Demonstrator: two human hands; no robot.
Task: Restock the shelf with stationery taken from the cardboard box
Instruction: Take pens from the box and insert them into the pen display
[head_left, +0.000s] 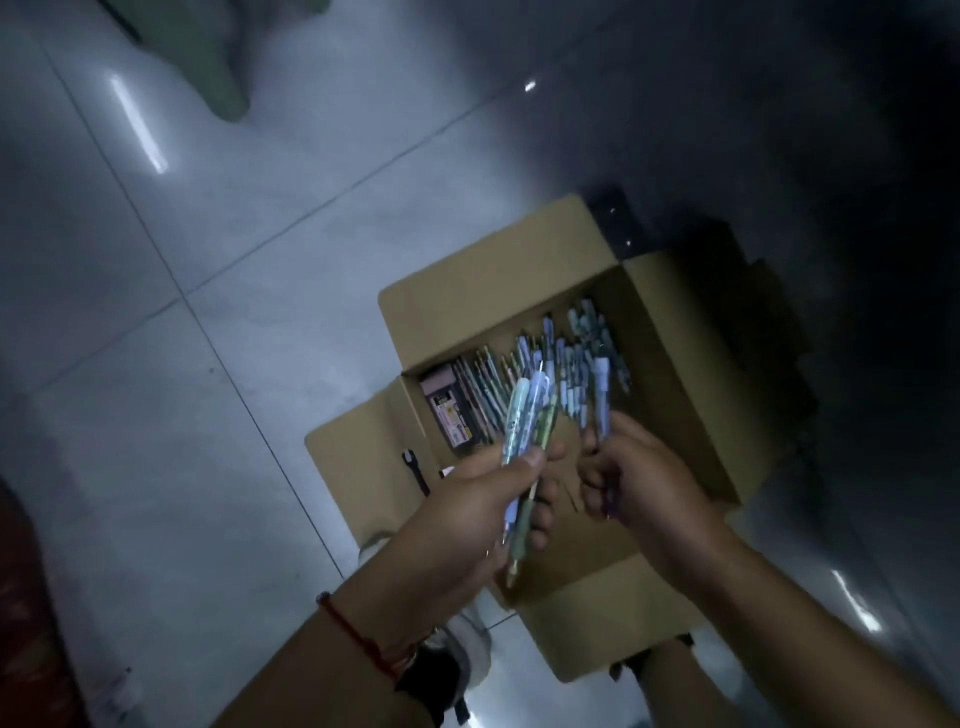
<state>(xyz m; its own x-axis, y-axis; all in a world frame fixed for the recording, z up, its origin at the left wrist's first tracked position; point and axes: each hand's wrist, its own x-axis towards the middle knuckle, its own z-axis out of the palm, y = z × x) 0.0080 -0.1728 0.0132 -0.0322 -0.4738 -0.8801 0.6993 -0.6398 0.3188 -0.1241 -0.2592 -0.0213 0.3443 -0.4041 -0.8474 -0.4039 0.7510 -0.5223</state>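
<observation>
The cardboard box sits open on the pale tiled floor, its four flaps folded outward. Inside, a loose layer of pens lies across the bottom, mostly parallel, running from the left wall toward the far right corner; the near right part of the box bottom shows bare cardboard. A small pinkish packet lies flat against the left inner wall, just beside the pens.

Above the near half of the box, the left hand grips a small bundle of pens, thumb pressed across the barrels and fingers curled beneath; the bundle tilts with its caps pointing away over the box and its tips sticking out below the hand. The right hand is just beside it, fingers curled, pinching a single pale pen that stands nearly upright above the box contents. The two hands are close but apart.

A red string bracelet and a dark watch sit on the left wrist. A thin dark strap-like item lies on the left flap; what it is cannot be told.

Left of the box and beyond it the floor tiles are open, with grout lines crossing diagonally. The right side falls into deep shadow, where edges are hard to make out. A greenish shape stands at the far upper left, and something red borders the near left edge.
</observation>
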